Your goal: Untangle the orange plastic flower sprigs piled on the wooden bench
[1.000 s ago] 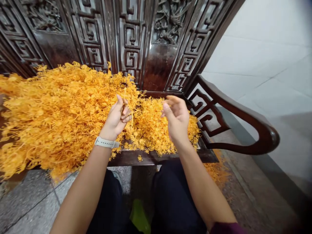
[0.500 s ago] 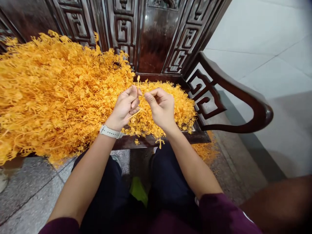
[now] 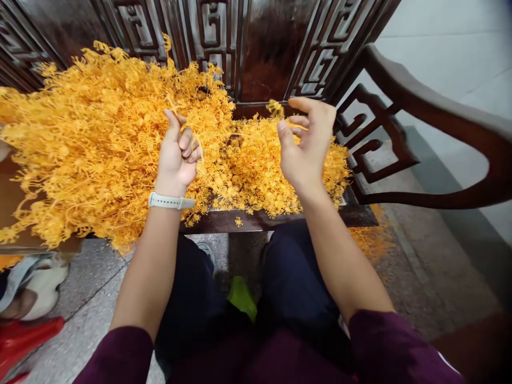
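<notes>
A big heap of orange plastic sprigs (image 3: 92, 138) covers the seat of a dark carved wooden bench (image 3: 280, 220). My left hand (image 3: 178, 154), with a white watch on the wrist, is over the heap, its fingers curled round a thin orange sprig (image 3: 199, 152). My right hand (image 3: 308, 141) hovers over a smaller pile of loose orange bits (image 3: 256, 176) with its fingers apart and slightly bent. One small orange piece (image 3: 275, 108) sits just off its fingertips; I cannot tell whether it touches them.
The bench's curved armrest (image 3: 432, 114) and fretwork side stand to the right. Its carved back (image 3: 224, 37) rises behind the heap. More orange bits (image 3: 370, 240) lie on the floor. A white shoe (image 3: 40, 282) and something red (image 3: 24, 341) are at lower left.
Half a second ago both hands pinched one sprig between them. They have since parted: the left keeps a sprig, the right has opened and moved out over the smaller pile.
</notes>
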The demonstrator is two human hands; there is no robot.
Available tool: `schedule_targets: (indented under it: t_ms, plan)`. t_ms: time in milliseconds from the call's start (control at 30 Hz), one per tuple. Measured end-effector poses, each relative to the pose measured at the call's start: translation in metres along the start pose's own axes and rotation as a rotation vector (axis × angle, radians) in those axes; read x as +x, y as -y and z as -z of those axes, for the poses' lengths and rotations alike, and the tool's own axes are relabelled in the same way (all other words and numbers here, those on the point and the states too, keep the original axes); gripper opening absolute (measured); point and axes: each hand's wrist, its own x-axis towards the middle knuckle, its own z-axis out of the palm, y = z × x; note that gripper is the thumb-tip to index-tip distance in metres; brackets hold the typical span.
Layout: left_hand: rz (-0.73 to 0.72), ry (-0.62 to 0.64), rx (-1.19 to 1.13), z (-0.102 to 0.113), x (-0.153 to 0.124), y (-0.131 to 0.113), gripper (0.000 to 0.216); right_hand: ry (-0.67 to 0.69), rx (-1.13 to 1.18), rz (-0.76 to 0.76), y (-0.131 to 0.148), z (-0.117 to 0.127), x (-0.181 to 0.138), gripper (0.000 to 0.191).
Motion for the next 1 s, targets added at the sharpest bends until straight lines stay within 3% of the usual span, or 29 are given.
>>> schedule_targets:
  t_ms: [67,133,233,367,500,700,867,1000]
  plan:
    - [0.015,0.045,-0.02,-0.006,-0.001,0.005,0.031,0.028,-0.08,-0.057,-0.026,0.004,0.007,0.048]
    - [0.045,0.069,0.003,-0.013,-0.003,0.009,0.032,0.041,-0.088,-0.068,-0.032,0.008,0.009,0.047]
    - [0.1,0.06,0.042,-0.021,-0.007,0.013,0.038,0.123,0.037,-0.05,-0.013,0.005,0.006,0.05]
    - [0.127,0.073,-0.07,-0.026,-0.01,0.013,0.048,0.362,0.267,-0.116,0.021,-0.012,-0.004,0.053]
    - [0.102,0.048,-0.089,-0.022,-0.006,0.012,0.051,0.539,0.379,-0.181,0.025,-0.019,-0.007,0.049]
    - [-0.017,-0.004,0.004,-0.013,0.003,0.014,0.04,0.139,0.292,-0.19,-0.013,-0.012,0.003,0.038]
    - [-0.096,-0.026,-0.019,-0.008,0.008,0.016,0.031,0.146,0.191,-0.197,-0.033,-0.02,-0.002,0.029]
    - [-0.171,0.148,0.079,0.0,0.011,0.023,0.033,0.162,0.194,-0.067,-0.007,-0.023,-0.008,0.034]
